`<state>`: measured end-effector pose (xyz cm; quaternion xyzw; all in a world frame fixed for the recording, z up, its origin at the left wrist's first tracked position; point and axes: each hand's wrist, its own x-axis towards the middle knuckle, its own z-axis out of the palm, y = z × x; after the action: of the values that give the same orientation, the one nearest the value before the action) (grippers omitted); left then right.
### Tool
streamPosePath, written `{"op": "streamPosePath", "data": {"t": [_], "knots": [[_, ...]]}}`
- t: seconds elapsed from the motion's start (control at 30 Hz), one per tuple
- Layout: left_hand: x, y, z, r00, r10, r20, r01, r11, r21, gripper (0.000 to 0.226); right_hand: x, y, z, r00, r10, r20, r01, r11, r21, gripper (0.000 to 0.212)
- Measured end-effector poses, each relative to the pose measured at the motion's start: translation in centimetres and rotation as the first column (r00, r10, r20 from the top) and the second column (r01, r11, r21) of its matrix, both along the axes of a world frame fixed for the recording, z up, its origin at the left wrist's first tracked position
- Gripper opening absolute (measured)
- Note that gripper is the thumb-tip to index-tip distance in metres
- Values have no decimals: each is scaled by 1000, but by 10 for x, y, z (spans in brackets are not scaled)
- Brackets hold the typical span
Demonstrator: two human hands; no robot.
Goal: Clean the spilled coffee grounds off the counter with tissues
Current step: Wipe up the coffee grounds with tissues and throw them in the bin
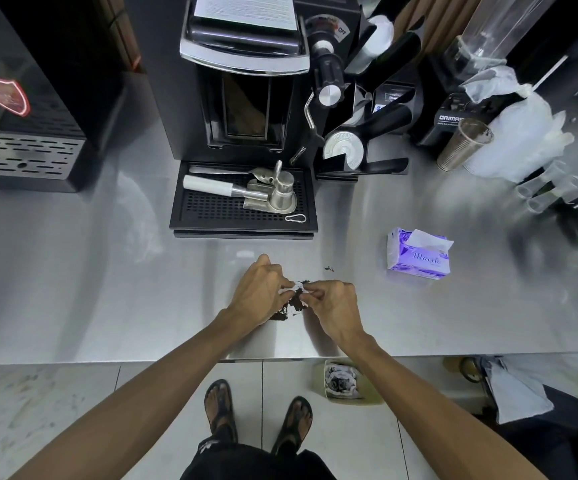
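A dark pile of coffee grounds (289, 306) lies on the steel counter (107, 289) in front of the coffee machine. My left hand (263, 292) and my right hand (332, 306) meet over the pile, and both pinch a small white tissue (289, 287) between their fingertips. The hands hide part of the tissue and the grounds. A few stray grounds (329, 269) sit further back to the right. A purple tissue pack (417, 254) with a sheet sticking up lies on the counter to the right.
The black coffee machine (246, 98) and its drip tray (242, 206) with a portafilter stand just behind my hands. A dispenser (28, 133) is at the left, a blender and plastic cups at the right. On the floor stands a bin (343, 382) holding crumpled tissues.
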<state>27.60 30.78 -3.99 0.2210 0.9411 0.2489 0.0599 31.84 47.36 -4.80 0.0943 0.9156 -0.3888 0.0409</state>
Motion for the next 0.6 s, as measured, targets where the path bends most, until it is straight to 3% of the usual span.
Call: {"op": "streamPosePath", "data": {"t": [0.33,0.6], "knots": [[1,0,2,997,32,74,-37,997,64,24,-1,-7,7,997,-83,2,83,994,-70,6],[-4,-7,15,974,-109,201,125,989,-73,42,0,-12,13,997,-71,19,72,995,-68,14]]}}
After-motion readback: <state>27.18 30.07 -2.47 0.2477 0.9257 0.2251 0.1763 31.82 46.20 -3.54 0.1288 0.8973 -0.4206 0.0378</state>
